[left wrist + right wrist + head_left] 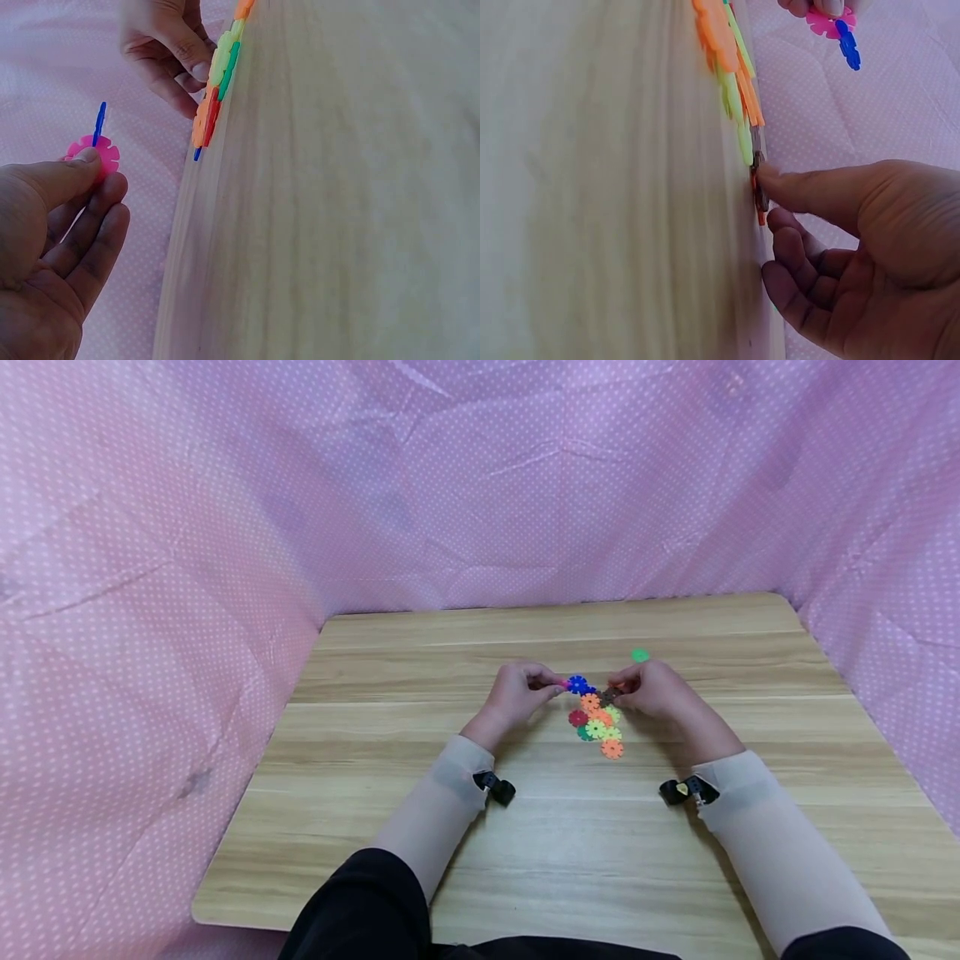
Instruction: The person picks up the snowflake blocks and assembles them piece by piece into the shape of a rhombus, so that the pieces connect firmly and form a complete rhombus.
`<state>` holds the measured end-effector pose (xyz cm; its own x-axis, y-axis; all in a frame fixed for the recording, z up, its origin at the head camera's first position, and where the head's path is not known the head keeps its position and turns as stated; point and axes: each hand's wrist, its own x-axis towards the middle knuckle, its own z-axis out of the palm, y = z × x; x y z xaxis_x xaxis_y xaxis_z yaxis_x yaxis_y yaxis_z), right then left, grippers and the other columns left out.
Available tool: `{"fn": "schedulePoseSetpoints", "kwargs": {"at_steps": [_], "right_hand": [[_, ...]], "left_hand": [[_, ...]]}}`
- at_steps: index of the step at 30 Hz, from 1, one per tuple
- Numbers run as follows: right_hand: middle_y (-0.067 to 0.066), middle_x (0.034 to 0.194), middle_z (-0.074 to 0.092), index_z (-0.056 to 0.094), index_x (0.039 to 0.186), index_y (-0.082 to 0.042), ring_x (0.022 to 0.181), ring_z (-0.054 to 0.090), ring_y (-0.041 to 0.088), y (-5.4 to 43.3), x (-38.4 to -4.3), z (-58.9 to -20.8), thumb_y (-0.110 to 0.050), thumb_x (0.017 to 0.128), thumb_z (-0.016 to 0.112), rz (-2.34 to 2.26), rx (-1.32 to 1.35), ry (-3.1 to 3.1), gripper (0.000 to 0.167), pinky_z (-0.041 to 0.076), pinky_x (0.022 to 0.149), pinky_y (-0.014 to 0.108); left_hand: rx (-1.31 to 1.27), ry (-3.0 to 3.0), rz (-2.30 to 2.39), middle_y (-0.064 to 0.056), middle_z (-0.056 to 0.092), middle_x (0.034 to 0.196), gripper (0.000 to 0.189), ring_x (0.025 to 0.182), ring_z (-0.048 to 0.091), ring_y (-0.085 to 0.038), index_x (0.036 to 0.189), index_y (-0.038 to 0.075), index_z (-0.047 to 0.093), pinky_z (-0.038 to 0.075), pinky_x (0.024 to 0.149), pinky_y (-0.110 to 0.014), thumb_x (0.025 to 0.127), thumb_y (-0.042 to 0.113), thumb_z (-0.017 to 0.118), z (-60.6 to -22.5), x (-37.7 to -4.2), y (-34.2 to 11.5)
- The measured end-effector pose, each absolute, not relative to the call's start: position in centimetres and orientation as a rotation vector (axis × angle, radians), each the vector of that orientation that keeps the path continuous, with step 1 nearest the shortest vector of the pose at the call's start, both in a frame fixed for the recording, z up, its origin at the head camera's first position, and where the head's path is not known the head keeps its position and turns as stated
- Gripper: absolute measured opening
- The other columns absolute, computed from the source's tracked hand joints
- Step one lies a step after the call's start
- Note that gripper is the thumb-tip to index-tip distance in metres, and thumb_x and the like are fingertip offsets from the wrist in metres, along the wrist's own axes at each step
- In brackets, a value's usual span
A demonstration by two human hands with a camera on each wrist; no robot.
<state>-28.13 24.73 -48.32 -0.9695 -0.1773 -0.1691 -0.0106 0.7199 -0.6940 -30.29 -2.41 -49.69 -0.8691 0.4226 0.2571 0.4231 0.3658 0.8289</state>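
My left hand (517, 695) pinches a pink notched plastic disc (109, 155) between thumb and fingertips. A blue disc (99, 124) is slotted upright into the pink disc's edge. To the right, a cluster of joined flower-shaped discs lies on the table, with an orange disc (590, 702), a red disc (577, 718) and a yellow-green disc (595, 730) among them. At its far right side, my right hand (654, 690) pinches a brown disc (761, 184) between thumb and fingers. In the head view the held blue disc overlaps the cluster's upper edge.
A loose green disc (640, 655) lies just beyond the right hand. The wood-grain table (390, 760) has a pink dotted cloth (487, 485) hanging behind it and along its sides. Each wrist carries a small black camera (501, 791).
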Motion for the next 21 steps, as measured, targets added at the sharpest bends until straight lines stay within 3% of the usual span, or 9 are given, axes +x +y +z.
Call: {"fn": "schedulePoseSetpoints", "kwargs": {"at_steps": [7,14,21], "right_hand": [[0.012,0.104,0.071,0.075,0.121,-0.004,0.094,0.062,0.027,24.80,-28.23,-48.63,-0.005,0.092,0.080,-1.058,-0.192,2.749,0.029,0.049,0.081,0.039],[0.011,0.102,0.071,0.078,0.105,-0.008,0.093,0.062,0.028,24.88,-28.34,-48.79,-0.004,0.092,0.080,-1.095,-0.185,2.769,0.015,0.051,0.076,0.037],[0.012,0.106,0.068,0.078,0.107,-0.009,0.095,0.060,0.028,24.83,-28.22,-48.55,-0.010,0.096,0.078,-1.162,-0.159,2.749,0.011,0.052,0.079,0.039]], "left_hand": [[-0.792,-2.612,-1.569,0.012,0.077,0.092,0.006,0.081,0.069,-0.005,0.097,0.016,0.082,0.059,0.073,-0.023,0.092,0.012,0.083,-49.52,-30.28,-2.44],[-0.768,-2.628,-1.590,0.012,0.076,0.090,0.006,0.081,0.070,-0.007,0.096,0.017,0.082,0.059,0.073,-0.024,0.093,0.012,0.082,-49.63,-30.16,-2.48],[-0.727,-2.664,-1.587,0.015,0.075,0.090,0.007,0.082,0.069,-0.007,0.096,0.019,0.082,0.059,0.072,-0.025,0.094,0.013,0.081,-49.70,-30.15,-2.63]]}}
